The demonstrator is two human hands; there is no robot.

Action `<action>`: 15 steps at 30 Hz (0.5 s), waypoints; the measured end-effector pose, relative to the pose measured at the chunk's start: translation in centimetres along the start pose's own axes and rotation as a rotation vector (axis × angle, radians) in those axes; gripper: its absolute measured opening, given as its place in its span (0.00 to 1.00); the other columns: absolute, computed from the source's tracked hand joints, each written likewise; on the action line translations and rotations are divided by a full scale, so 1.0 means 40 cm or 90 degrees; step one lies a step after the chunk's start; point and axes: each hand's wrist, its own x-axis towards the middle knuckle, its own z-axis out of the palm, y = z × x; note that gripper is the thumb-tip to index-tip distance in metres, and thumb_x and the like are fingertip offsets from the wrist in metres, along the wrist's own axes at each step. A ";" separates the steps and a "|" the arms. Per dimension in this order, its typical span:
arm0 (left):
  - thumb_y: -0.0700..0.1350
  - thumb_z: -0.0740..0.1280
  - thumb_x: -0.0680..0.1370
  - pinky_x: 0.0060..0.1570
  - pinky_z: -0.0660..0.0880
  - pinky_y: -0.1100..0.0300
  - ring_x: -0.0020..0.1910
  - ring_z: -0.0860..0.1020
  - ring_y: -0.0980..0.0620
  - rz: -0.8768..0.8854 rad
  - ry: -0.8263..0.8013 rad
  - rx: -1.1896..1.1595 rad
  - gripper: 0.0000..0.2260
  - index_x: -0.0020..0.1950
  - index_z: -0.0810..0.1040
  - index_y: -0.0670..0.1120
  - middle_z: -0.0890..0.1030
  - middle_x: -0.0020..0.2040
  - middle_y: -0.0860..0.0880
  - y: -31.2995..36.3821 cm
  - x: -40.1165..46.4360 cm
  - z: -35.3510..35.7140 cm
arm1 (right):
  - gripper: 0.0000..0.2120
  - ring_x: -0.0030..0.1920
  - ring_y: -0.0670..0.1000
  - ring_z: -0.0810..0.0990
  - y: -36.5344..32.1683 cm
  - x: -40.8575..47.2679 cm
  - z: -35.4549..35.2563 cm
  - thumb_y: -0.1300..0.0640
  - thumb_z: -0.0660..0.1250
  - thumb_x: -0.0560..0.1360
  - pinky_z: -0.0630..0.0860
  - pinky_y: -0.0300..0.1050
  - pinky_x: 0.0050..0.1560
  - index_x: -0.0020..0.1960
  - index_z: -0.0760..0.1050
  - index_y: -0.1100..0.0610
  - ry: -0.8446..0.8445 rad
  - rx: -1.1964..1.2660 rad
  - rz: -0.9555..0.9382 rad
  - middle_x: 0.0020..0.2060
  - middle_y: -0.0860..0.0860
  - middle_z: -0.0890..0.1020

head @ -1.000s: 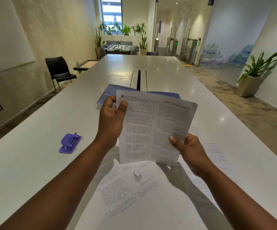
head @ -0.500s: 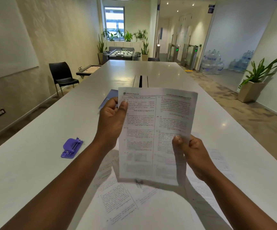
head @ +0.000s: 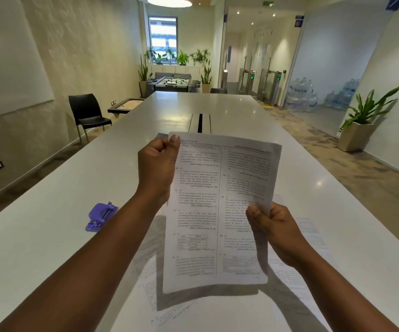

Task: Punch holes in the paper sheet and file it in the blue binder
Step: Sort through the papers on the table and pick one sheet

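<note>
A printed paper sheet (head: 208, 207) is held upright above the white table (head: 38, 248), facing me. My left hand (head: 156, 167) pinches its upper left edge between thumb and fingers. My right hand (head: 271, 227) grips its right edge lower down. A purple hole punch (head: 100, 216) lies on the table to the left of my left forearm, apart from both hands. Only a small blue corner of the binder (head: 159, 135) shows above my left hand; the sheet hides the rest.
Several more printed sheets (head: 311, 238) lie flat on the table under and beside the raised one. A cable slot (head: 200, 122) runs down the table's middle. A black chair (head: 87, 115) stands at the left, a potted plant (head: 361, 121) at the right.
Both hands have raised the sheet and tipped it upright toward me. It now covers almost all of the blue binder. The view has tilted up a little.
</note>
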 end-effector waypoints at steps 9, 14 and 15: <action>0.46 0.66 0.83 0.52 0.83 0.48 0.53 0.85 0.44 -0.154 -0.126 -0.090 0.09 0.62 0.79 0.44 0.86 0.54 0.45 -0.070 0.001 -0.010 | 0.08 0.48 0.59 0.87 0.011 -0.012 -0.015 0.60 0.64 0.83 0.85 0.54 0.49 0.54 0.81 0.61 0.040 0.046 0.035 0.48 0.59 0.87; 0.37 0.64 0.83 0.56 0.82 0.45 0.59 0.84 0.42 -0.321 -0.368 -0.140 0.14 0.68 0.76 0.43 0.84 0.62 0.43 -0.145 -0.062 -0.015 | 0.10 0.52 0.62 0.87 0.023 -0.017 -0.039 0.58 0.63 0.84 0.84 0.57 0.53 0.61 0.79 0.61 0.055 0.100 0.092 0.52 0.59 0.87; 0.37 0.63 0.83 0.58 0.81 0.44 0.60 0.83 0.41 -0.329 -0.380 -0.147 0.14 0.69 0.76 0.44 0.84 0.62 0.43 -0.162 -0.071 -0.015 | 0.11 0.52 0.63 0.87 0.027 -0.017 -0.043 0.58 0.63 0.84 0.84 0.58 0.54 0.61 0.79 0.61 0.061 0.098 0.103 0.52 0.59 0.87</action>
